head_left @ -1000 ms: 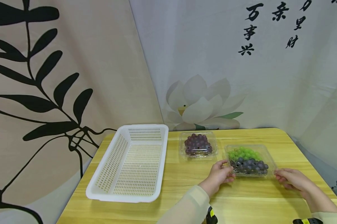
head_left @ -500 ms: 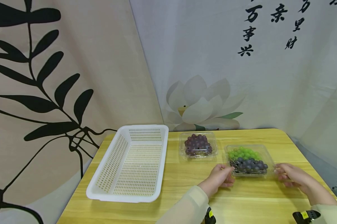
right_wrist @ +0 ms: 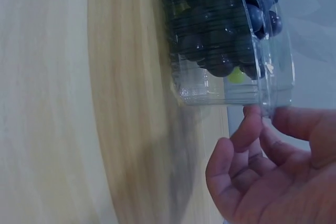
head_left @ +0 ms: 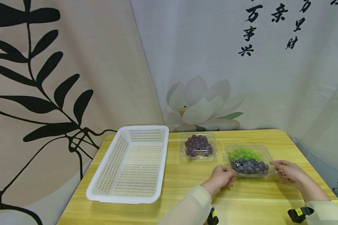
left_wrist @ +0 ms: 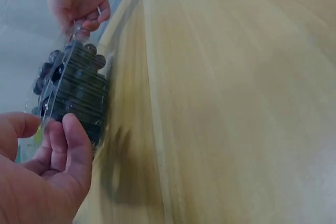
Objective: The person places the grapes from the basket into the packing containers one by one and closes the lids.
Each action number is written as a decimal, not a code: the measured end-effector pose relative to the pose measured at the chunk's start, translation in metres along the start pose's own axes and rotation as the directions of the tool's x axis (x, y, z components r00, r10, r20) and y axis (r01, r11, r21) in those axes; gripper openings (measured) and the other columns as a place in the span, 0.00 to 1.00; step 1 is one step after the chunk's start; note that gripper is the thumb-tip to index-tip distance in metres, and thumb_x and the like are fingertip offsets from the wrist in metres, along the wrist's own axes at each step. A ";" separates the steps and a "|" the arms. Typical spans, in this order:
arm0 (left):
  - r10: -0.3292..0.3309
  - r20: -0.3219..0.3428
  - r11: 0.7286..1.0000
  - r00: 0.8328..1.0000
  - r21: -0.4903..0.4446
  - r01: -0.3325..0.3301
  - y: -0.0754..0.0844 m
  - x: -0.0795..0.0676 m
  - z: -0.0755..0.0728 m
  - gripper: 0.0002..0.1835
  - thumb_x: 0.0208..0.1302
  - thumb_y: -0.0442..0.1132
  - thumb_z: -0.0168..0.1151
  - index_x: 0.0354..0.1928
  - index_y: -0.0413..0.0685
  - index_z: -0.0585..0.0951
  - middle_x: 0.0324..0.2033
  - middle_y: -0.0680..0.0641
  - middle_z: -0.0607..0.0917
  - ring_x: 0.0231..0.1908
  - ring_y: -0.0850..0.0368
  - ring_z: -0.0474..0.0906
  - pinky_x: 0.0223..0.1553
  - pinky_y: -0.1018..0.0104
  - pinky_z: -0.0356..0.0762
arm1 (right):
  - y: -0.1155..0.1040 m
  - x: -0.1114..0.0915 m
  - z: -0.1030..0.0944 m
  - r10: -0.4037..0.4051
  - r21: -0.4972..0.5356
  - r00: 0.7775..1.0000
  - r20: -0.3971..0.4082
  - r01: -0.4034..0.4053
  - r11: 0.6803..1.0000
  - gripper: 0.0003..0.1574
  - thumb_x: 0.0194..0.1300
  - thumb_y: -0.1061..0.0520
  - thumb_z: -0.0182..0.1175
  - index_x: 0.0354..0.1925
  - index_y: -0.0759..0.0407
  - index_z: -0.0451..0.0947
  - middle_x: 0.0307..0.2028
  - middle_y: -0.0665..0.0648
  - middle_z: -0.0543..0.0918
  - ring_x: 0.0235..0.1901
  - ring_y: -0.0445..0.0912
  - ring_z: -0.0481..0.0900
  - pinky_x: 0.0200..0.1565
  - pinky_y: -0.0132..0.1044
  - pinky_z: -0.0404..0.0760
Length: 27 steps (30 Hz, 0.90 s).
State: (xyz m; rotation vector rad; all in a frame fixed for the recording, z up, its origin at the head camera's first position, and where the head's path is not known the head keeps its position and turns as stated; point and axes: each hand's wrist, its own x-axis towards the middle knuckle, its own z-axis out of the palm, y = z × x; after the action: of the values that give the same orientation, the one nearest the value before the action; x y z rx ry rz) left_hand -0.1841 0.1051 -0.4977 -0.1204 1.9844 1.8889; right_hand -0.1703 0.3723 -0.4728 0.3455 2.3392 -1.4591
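Observation:
A clear plastic clamshell box with green grapes behind and dark grapes in front sits at the table's right side, lid down. At its front left corner my left hand pinches the rim; in the left wrist view the thumb is above the edge and the fingers below. My right hand pinches the rim at the front right corner. In the right wrist view its thumb lies over the lip, with the index finger beneath and the other fingers curled loosely.
A second, smaller clear box of purple-red grapes stands behind and left of the first. Farther left is a white perforated plastic basket on the wooden table. Printed curtains hang close behind the table.
My right hand has shifted slightly left and up along the box's rim. The left hand has moved a little toward the front corner. The box stays in place.

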 end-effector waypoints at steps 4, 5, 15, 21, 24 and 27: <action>0.010 -0.007 1.000 1.000 0.011 -0.010 0.004 -0.002 0.002 0.09 0.62 0.32 0.60 0.23 0.42 0.76 0.24 0.43 0.82 0.21 0.59 0.74 0.25 0.61 0.80 | 0.000 0.001 0.001 -0.006 0.005 1.000 -0.010 0.006 1.000 0.38 0.75 0.44 0.40 0.63 0.76 0.55 0.28 0.49 0.71 0.22 0.40 0.68 0.23 0.34 0.71; 0.010 -0.008 1.000 1.000 0.010 -0.010 0.005 -0.003 0.002 0.09 0.62 0.32 0.60 0.23 0.42 0.76 0.24 0.44 0.81 0.22 0.58 0.75 0.25 0.61 0.80 | 0.001 0.001 0.001 -0.007 0.008 1.000 -0.014 0.007 1.000 0.38 0.75 0.44 0.40 0.63 0.76 0.55 0.28 0.49 0.71 0.21 0.40 0.68 0.23 0.34 0.71; -0.052 0.030 0.997 0.998 0.062 0.050 0.003 -0.008 -0.002 0.10 0.64 0.43 0.61 0.29 0.44 0.82 0.19 0.48 0.80 0.16 0.61 0.72 0.17 0.69 0.75 | 0.006 -0.008 -0.002 0.041 -0.034 0.999 0.006 -0.041 0.999 0.41 0.74 0.38 0.36 0.61 0.74 0.57 0.32 0.50 0.74 0.20 0.38 0.70 0.22 0.33 0.72; -0.068 0.055 0.994 0.996 0.091 0.063 0.002 -0.013 -0.002 0.11 0.63 0.43 0.62 0.27 0.44 0.81 0.20 0.46 0.82 0.17 0.62 0.72 0.16 0.73 0.69 | 0.015 -0.020 -0.013 0.123 -0.070 0.986 0.111 -0.116 0.991 0.41 0.73 0.36 0.37 0.57 0.72 0.66 0.33 0.50 0.75 0.21 0.39 0.68 0.24 0.32 0.70; -0.068 0.053 0.995 0.996 0.080 0.064 0.002 -0.014 -0.002 0.11 0.65 0.43 0.60 0.29 0.43 0.83 0.22 0.45 0.83 0.17 0.62 0.72 0.16 0.73 0.67 | 0.018 -0.023 -0.014 0.114 -0.058 0.981 0.156 -0.106 0.993 0.37 0.74 0.38 0.39 0.55 0.69 0.70 0.32 0.49 0.74 0.25 0.39 0.69 0.27 0.32 0.72; -0.067 0.042 0.996 0.997 0.067 0.064 0.001 -0.013 0.000 0.12 0.66 0.42 0.58 0.30 0.43 0.83 0.23 0.45 0.83 0.18 0.62 0.72 0.16 0.74 0.65 | 0.019 -0.023 -0.013 0.073 -0.008 0.981 0.177 -0.073 0.997 0.32 0.74 0.40 0.39 0.53 0.65 0.72 0.33 0.47 0.74 0.28 0.38 0.71 0.29 0.31 0.74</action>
State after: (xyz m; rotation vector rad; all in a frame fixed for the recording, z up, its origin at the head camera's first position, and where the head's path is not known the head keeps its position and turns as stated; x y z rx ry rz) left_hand -0.1724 0.1020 -0.4925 -0.1222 1.9860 1.7693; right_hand -0.1441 0.3922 -0.4732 0.2851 2.1639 -1.3940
